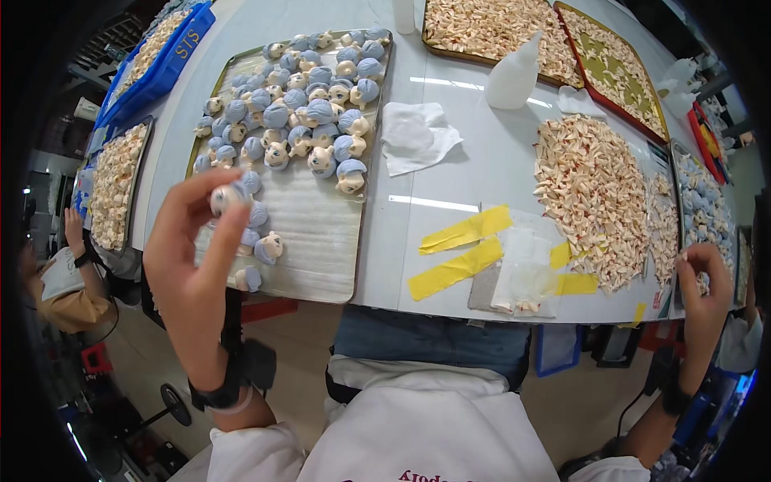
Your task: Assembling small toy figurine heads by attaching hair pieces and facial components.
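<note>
Between thumb and fingers of my left hand (189,273), I hold a small doll head (223,198) with pale blue hair, over the near left part of a metal tray (317,261). That tray, lined with a pale sheet, carries many similar blue-haired doll heads (321,161), crowded toward its far side. My right hand (707,293) is at the table's right edge, thumb and fingertips together. Whatever is in that pinch, if anything, is too small to make out. Nearest to it are a strip of small cream pieces (663,233) and a tray of blue parts (703,197).
A large pile of cream pieces (590,193) lies right of centre. Near it are yellow tape strips (456,269), a white pad (522,269), a white cloth (418,138) and a squeeze bottle (514,76). More trays (482,56) line the back. At left stands a blue crate (152,76); another person's hand (74,229) shows there.
</note>
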`<state>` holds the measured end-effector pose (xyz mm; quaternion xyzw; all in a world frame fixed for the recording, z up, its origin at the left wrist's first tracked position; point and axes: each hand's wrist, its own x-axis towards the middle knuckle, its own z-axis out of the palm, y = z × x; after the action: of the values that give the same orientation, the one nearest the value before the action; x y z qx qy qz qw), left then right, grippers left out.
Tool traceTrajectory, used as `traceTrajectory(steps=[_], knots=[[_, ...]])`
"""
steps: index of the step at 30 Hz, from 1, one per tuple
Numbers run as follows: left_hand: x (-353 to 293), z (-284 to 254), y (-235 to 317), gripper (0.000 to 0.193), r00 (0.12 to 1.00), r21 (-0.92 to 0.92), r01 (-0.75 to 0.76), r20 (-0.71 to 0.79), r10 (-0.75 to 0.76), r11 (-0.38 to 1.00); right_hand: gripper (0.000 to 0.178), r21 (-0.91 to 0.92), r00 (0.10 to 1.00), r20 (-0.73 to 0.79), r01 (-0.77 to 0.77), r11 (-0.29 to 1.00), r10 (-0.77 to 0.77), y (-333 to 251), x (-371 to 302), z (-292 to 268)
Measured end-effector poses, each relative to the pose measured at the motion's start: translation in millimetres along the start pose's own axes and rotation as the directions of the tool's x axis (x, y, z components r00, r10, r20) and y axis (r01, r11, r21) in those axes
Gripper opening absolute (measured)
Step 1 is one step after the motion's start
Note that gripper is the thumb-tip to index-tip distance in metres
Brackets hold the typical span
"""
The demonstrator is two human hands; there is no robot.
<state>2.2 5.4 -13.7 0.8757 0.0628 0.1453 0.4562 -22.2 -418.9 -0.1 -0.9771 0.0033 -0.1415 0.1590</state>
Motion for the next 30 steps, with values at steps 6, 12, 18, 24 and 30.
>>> traceTrajectory(steps=[6, 12, 18, 24, 30], knots=[[-36, 34, 13, 0.027, 0.799, -0.529, -0.107, 0.458, 0.39, 0.842, 0.009, 0.357, 0.94, 0.155, 0.234, 0.904, -0.305, -84, -30, 4], [-71, 74, 38, 0.013, 0.634, -0.445, 0.018, 0.698, 0.334, 0.895, 0.018, 0.441, 0.911, 0.058, 0.344, 0.829, -0.408, -134, -50, 41], [-83, 83, 29, 0.017, 0.622, -0.359, -0.013, 0.728, 0.289, 0.933, 0.022, 0.303, 0.885, 0.103, 0.407, 0.862, -0.455, -137, -60, 48], [-89, 83, 18, 0.016, 0.626, -0.533, 0.057, 0.678, 0.386, 0.844, 0.022, 0.492, 0.86, 0.09, 0.4, 0.774, -0.502, -135, -60, 49], [-91, 77, 7, 0.017, 0.555, -0.652, 0.274, 0.708, 0.438, 0.707, 0.015, 0.586, 0.852, 0.056, 0.395, 0.708, -0.521, -142, -65, 52]])
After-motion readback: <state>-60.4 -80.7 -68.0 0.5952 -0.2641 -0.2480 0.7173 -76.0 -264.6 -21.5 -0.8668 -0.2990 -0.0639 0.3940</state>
